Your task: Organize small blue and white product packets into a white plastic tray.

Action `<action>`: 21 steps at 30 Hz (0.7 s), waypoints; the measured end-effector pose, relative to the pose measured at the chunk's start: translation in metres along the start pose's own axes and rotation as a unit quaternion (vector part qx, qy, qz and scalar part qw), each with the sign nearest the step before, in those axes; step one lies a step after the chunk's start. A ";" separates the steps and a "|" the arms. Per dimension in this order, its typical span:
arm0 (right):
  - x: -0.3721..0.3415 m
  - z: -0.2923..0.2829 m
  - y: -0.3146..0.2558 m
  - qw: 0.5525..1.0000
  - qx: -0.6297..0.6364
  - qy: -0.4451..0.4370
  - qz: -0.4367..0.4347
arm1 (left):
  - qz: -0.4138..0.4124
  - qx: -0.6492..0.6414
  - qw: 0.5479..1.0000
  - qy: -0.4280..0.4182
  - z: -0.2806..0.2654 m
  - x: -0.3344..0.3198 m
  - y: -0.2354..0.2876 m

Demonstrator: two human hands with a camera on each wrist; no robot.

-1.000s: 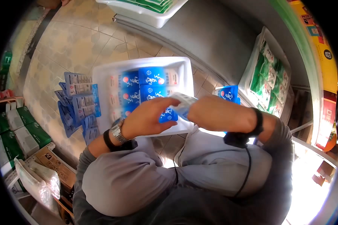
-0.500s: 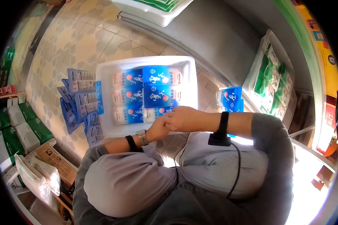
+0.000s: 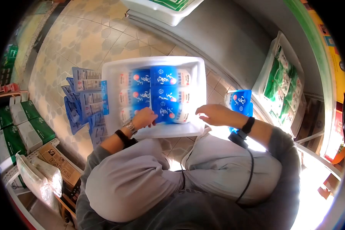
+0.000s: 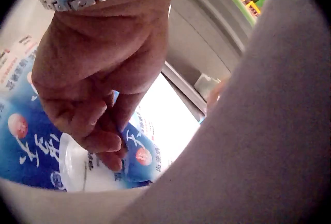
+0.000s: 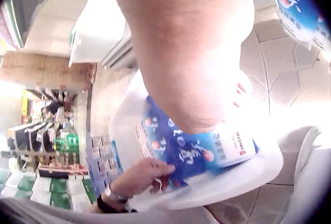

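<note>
A white plastic tub [image 3: 120,64] holds blue-and-white printed packets laid in two columns. My left hand [image 3: 143,117] reaches over the tub's near side with bent fingers. In the left wrist view, its fingertips [image 4: 111,144] and thumb pinch the edge of a blue packet [image 4: 137,154]. That packet [image 3: 168,111] lies nearest me in the right column, overlapping the one beyond it. Over the tub's near right corner hovers my right hand [image 3: 216,115], its fingers loosely bent and holding nothing. In the right wrist view its fingers are mostly hidden behind the wrist.
Blue packets [image 3: 88,101] lie back side up on the floor left of the tub. More blue packets [image 3: 239,100] stand at its right. A tub of green packets [image 3: 278,82] sits farther right. Green-and-white packs [image 3: 30,122] and a cardboard box [image 3: 61,163] are at the left.
A second ago both hands were at a packet above the tub; then they met at its near side. Now they are apart, the right hand moved rightward without a packet, the left moved left.
</note>
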State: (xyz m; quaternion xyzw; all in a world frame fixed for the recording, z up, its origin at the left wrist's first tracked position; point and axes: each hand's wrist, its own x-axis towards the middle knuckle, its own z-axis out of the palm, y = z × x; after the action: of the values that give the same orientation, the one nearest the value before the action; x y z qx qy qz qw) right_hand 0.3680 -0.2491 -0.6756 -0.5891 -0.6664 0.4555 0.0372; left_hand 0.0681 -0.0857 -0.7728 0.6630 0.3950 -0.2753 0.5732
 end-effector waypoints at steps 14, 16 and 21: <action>-0.121 -0.041 0.072 0.880 -0.064 -0.171 0.438 | 0.045 0.304 0.946 0.104 0.026 -0.015 -0.018; -0.115 -0.025 0.077 0.860 -0.044 -0.158 0.484 | 0.036 0.318 0.940 0.119 0.024 -0.024 -0.007; -0.111 -0.027 0.074 0.839 0.087 -0.123 0.523 | 0.067 0.302 0.934 0.178 0.020 -0.034 0.008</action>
State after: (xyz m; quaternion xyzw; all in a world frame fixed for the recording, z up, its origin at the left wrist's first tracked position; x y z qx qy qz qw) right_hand 0.4733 -0.3327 -0.6543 -0.7838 -0.2156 0.5319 -0.2373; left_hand 0.0580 -0.1128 -0.7446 0.8683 0.3433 -0.2195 0.2830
